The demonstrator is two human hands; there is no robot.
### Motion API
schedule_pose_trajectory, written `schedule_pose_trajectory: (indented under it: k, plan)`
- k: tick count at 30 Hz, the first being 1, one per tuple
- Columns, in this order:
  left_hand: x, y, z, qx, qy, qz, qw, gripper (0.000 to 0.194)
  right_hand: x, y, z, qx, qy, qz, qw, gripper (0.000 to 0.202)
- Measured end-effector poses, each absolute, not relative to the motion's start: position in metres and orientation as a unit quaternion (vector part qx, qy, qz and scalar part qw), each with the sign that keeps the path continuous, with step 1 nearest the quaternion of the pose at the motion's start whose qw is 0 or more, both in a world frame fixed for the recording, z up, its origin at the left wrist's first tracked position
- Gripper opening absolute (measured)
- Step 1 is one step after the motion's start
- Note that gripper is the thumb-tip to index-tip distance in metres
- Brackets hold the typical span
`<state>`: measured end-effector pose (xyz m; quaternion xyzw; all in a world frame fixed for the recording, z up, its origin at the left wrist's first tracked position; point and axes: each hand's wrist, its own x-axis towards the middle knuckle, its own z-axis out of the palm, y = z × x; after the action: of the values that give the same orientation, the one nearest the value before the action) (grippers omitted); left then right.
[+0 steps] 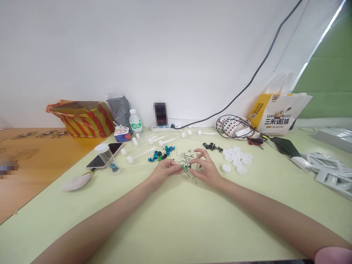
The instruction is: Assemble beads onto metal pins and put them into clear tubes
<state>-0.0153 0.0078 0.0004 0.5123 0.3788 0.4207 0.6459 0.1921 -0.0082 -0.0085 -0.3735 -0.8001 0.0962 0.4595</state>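
Note:
Close together over the middle of the table, both hands meet at a small green and black part (185, 167). My left hand (164, 172) pinches its left end between thumb and fingers, and a thin metal pin seems to stick out there too. At the part's dark right end, the thumb and a finger of my right hand (206, 169) close on it, other fingers raised. Thin metal rods (189, 155) lie scattered just behind and under the hands. Blue, black and green small pieces (161, 154) form a pile behind my left hand.
Black pieces (212, 146) and white round caps (237, 158) lie to the right. Clear capped tubes (145, 153) lie at the back; another tube (106, 156) stands left beside phones (97, 162). A paper bag (283, 113), black cable (249, 83) and white plastic frames (330, 170) are farther right.

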Motion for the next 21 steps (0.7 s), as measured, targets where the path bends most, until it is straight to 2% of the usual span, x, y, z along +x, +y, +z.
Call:
schedule_pose_trajectory:
  k: [6,17,21]
  plan:
    - [-0.0162,0.0085,0.0004,0.517,0.379,0.413,0.647,0.021,0.1924,-0.0066,-0.0103,-0.38,-0.8,0.1,0.453,0.022]
    - [-0.0173,0.0103,-0.0024,0.52,0.384,0.416,0.64,0.023,0.1919,-0.0054,-0.0118,-0.371,-0.798,0.114,0.461,0.018]
    - [-0.0171,0.0101,-0.0023,0.517,0.382,0.416,0.643,0.022,0.1916,-0.0048,-0.0134,-0.369,-0.794,0.125,0.467,0.025]
